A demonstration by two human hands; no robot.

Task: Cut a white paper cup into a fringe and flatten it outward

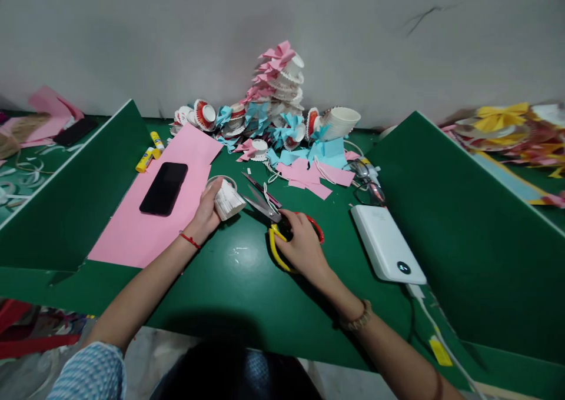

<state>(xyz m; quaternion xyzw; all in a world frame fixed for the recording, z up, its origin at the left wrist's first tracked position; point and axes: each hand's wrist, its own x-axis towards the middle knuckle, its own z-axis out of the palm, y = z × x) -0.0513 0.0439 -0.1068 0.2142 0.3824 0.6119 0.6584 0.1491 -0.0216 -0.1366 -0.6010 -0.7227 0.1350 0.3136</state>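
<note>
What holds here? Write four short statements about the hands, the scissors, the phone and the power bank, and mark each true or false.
1. The left hand holds a white pleated paper cup. True.
2. The right hand grips yellow-and-red-handled metal scissors. True.
3. The flat black smartphone lies on the bare green tabletop. False: it lies on a pink paper sheet.
4. The white rectangular power bank lies left of the left hand. False: it lies right of the right hand.

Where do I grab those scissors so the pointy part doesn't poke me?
Grab the scissors by the yellow and red handle loops, from the near side, where the right hand grips them. They lie flat, blades pointing away toward the white paper in the left hand.
</note>
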